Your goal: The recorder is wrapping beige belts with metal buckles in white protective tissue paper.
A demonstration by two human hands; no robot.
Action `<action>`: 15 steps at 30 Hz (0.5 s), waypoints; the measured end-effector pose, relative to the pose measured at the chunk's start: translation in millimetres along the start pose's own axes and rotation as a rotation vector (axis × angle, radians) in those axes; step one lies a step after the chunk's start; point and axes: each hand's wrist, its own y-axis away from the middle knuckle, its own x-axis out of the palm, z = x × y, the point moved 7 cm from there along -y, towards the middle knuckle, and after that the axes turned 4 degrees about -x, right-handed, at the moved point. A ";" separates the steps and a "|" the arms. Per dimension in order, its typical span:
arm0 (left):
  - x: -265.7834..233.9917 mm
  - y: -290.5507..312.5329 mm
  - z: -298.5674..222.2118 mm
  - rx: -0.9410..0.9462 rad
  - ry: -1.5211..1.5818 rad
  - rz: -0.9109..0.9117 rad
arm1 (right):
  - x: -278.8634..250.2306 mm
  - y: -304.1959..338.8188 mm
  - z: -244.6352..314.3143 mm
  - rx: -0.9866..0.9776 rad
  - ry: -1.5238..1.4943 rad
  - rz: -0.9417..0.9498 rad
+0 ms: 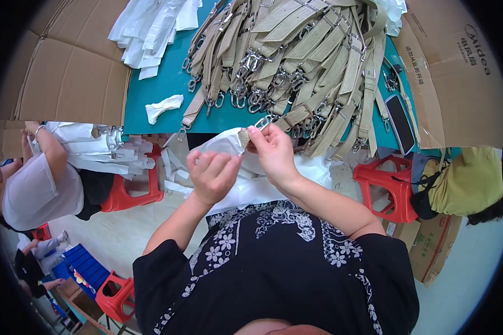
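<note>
My left hand (213, 176) has its fingers curled at the lower edge of a white wrapping sleeve (223, 142). In my right hand (275, 155), thumb and fingers pinch the end of a beige strap (244, 137) where it comes out of the sleeve. A silver metal clasp (264, 121) shows just above the right fingertips. The rest of that strap is hidden, seemingly inside the wrapping. Just beyond my hands, a large heap of beige straps (296, 50) with metal clips and buckles covers the table. White material (313, 170) lies over my lap.
White sleeves (151, 30) are stacked at the far left of the green table (151, 106), near a crumpled white piece (164, 108). A phone (399, 124) lies at the right. Cardboard (72, 72) flanks the left side. Red stools (387, 184) and seated co-workers are on both sides.
</note>
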 end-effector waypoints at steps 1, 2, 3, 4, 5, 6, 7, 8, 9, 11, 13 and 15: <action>4.1 2.2 -3.4 0.005 0.013 0.013 | -2.4 1.2 -1.4 -0.092 0.032 -0.040; 8.2 4.7 -7.4 0.005 0.043 0.028 | -2.7 4.7 -5.8 -0.090 0.031 -0.040; 12.0 7.9 -10.6 0.004 0.042 0.031 | -1.1 9.2 -9.0 -0.086 0.037 -0.022; 13.6 11.6 -13.3 -0.009 0.044 0.009 | 0.2 12.6 -11.3 -0.080 0.042 -0.004; 14.4 15.0 -14.9 -0.023 0.046 -0.013 | -1.0 15.1 -6.1 -0.094 0.050 0.020; 16.1 17.1 -16.3 -0.012 0.037 -0.018 | -5.4 15.6 -5.1 -0.087 0.047 0.020; 17.6 19.4 -15.4 -0.016 0.032 -0.017 | -5.2 15.9 -5.3 -0.065 0.053 0.087; 17.3 21.4 -16.0 0.008 0.053 -0.040 | -6.1 17.1 -6.0 -0.043 0.060 0.152; 15.1 23.9 -17.3 0.034 0.076 -0.063 | -11.2 19.5 -8.5 0.007 0.003 0.189; 13.8 25.9 -9.8 0.045 0.166 -0.027 | -18.5 29.1 4.1 -0.023 -0.009 0.210; 16.2 25.6 6.1 -0.023 0.650 0.001 | -24.8 43.6 23.1 -0.045 -0.071 0.275; 17.8 34.9 18.8 0.112 0.626 0.123 | -39.3 57.3 50.0 -0.101 -0.085 0.221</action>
